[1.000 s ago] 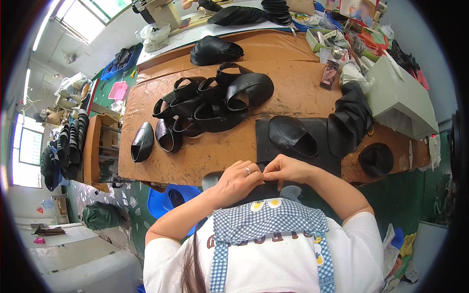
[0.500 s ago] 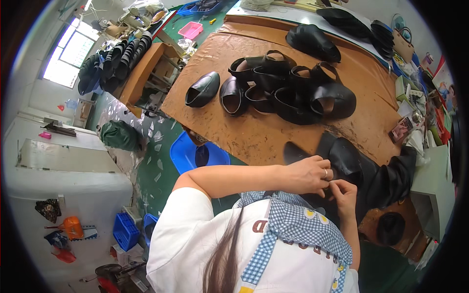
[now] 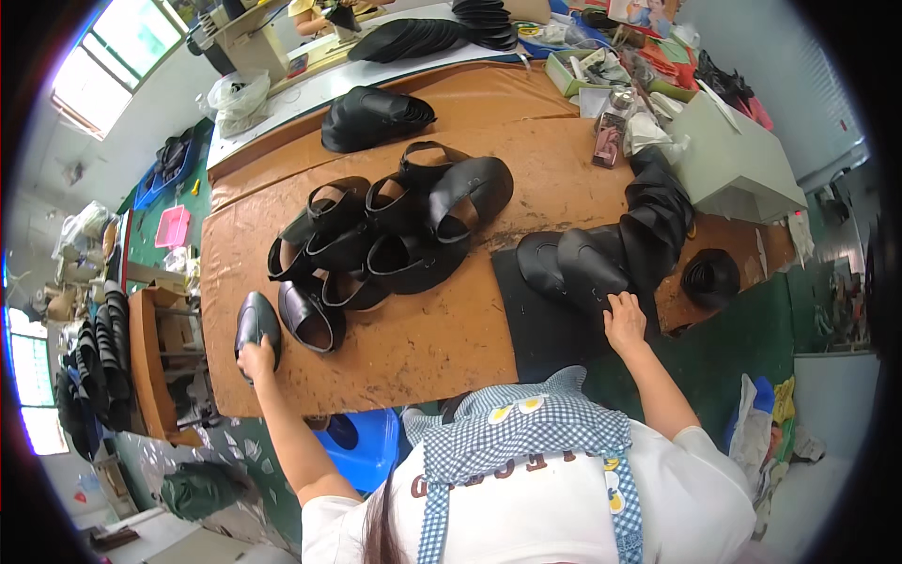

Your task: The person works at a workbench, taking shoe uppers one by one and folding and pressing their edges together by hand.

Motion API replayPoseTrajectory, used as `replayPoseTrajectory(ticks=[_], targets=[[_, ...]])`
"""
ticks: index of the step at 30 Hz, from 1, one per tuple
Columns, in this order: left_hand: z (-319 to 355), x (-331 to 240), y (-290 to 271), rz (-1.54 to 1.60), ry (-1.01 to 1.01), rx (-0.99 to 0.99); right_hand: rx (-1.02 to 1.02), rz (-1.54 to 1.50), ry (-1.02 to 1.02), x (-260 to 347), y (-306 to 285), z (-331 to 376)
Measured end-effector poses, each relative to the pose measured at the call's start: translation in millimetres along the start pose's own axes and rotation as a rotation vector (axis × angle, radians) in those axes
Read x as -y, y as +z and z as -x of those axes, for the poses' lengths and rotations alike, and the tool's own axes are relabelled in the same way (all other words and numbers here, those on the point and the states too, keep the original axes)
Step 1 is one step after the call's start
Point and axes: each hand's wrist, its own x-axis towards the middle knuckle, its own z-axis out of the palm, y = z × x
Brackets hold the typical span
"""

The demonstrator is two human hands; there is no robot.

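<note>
At the left of the brown table, my left hand is closed on the near end of a black leather shoe upper lying on the tabletop. To its right sits a cluster of stitched black shoe uppers, several with open heel loops. My right hand is at the near edge of a fanned row of flat black uppers, its bent fingers on the front piece; the thumb's place is hard to see. Beneath that row spreads a black sheet.
More black pieces are stacked at the back. A grey box and a cluttered green tray stand at the right. A black roll lies right of the row. Below the table's front edge is a blue bin. Another person's hand shows at the far top.
My hands have parted from close together in front of me: the left went out to the left upper, the right to the row of uppers. The view has swung right.
</note>
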Motion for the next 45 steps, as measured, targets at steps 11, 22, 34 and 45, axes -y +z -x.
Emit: replayPoseTrajectory(ticks=[11,22,34,45], targets=[[-75.6,75.7,80.8,0.070,0.152,0.142,-0.072,0.019,-0.307,44.7,7.6,-14.1],[35.9,95.6,-26.6,1.330,-0.003,-0.021,-0.144,-0.226,-0.172,45.0,23.2,-66.8],[274.7,-141.3,-149.0,0.870,0.678,0.525,-0.187,-0.686,-0.335,107.2,-69.6,-93.3],[358.3,-236.4,-148.4,0.510,1.206,0.956,0.440,-0.302,-0.968,107.8,-152.1,-27.5]])
